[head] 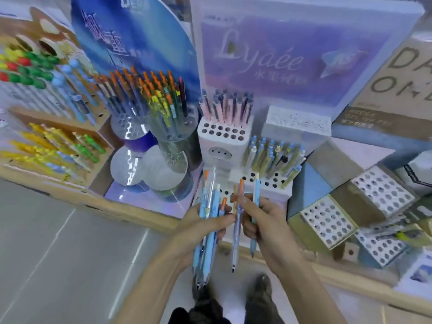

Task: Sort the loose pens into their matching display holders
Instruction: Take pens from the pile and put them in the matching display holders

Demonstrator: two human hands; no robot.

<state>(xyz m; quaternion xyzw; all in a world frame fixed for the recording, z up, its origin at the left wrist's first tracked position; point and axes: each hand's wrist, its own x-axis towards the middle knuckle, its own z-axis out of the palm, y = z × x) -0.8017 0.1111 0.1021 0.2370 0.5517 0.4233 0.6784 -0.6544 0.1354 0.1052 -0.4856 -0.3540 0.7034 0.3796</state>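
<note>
My left hand (203, 226) grips a bundle of loose pens (208, 232), mostly light blue with a few orange-capped ones. My right hand (259, 220) pinches an orange-topped translucent pen (236, 232) and also holds a light blue pen (254, 216) against the palm. Straight ahead stands a white holder of pink and navy pens (225, 113). To its right a white perforated holder (268, 181) carries blue and yellow-green pens. A clear round holder (163, 106) at centre left is filled with orange-capped pens.
Wooden trays of yellow and green novelty pens (56, 146) sit at the left. Perforated holder blocks without pens (327, 220) lie at the right beside cardboard boxes. A wooden shelf edge (140, 216) runs in front of the displays. Grey floor and my shoes lie below.
</note>
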